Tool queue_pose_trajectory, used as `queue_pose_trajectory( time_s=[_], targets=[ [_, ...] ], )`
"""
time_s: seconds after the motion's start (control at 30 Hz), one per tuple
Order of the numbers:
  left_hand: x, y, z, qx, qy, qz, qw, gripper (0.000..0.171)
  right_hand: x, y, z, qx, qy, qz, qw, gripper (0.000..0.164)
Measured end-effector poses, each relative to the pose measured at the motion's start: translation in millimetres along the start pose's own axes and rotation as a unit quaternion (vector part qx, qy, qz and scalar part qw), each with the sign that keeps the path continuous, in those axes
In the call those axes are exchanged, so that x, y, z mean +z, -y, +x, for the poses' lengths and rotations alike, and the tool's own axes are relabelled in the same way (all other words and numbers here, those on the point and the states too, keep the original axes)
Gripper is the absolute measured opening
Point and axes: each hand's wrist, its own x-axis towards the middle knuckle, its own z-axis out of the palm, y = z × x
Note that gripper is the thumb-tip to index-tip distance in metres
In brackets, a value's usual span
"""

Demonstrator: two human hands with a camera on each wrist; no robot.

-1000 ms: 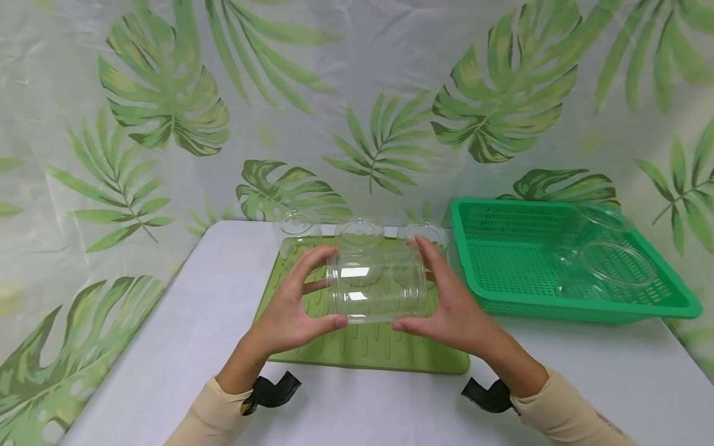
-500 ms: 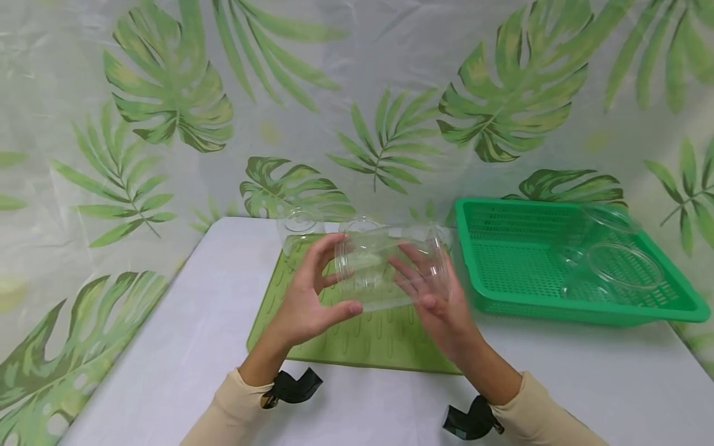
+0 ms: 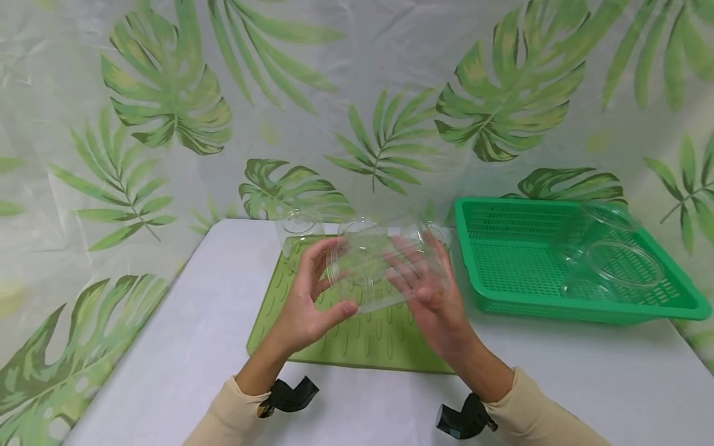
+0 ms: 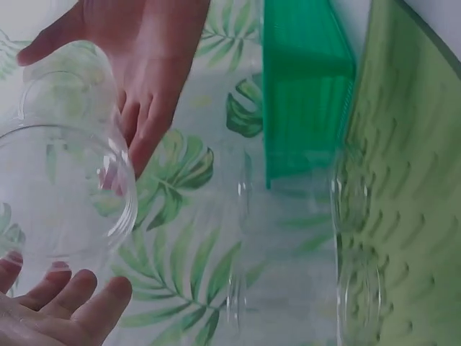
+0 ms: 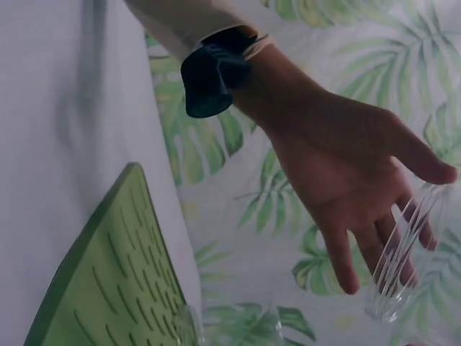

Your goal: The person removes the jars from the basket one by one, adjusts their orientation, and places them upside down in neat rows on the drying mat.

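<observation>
Clear cup held tilted mid-frame, over green mat. Left hand half-open, thumb and fingers gripping rim; right hand wide, fingers spread along the other end.

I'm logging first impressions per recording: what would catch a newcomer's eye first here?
Probably the bright green, perforated plastic basket, at right in the head view. Next, the clear, cylindrical jar, held tilted between left hand and right hand, over the ridged lime-green mat.
</observation>
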Motion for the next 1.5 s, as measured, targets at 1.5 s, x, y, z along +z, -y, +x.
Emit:
queue_pose_trajectory(
  time_s=[1.5],
  targets=[
    [-115.9,49.0,-103.0,-0.153,0.181,0.443,0.8644,0.039,-17.9,39.7,2.9,0.096,0.048,-0.440,0.892,0.116]
  ],
)
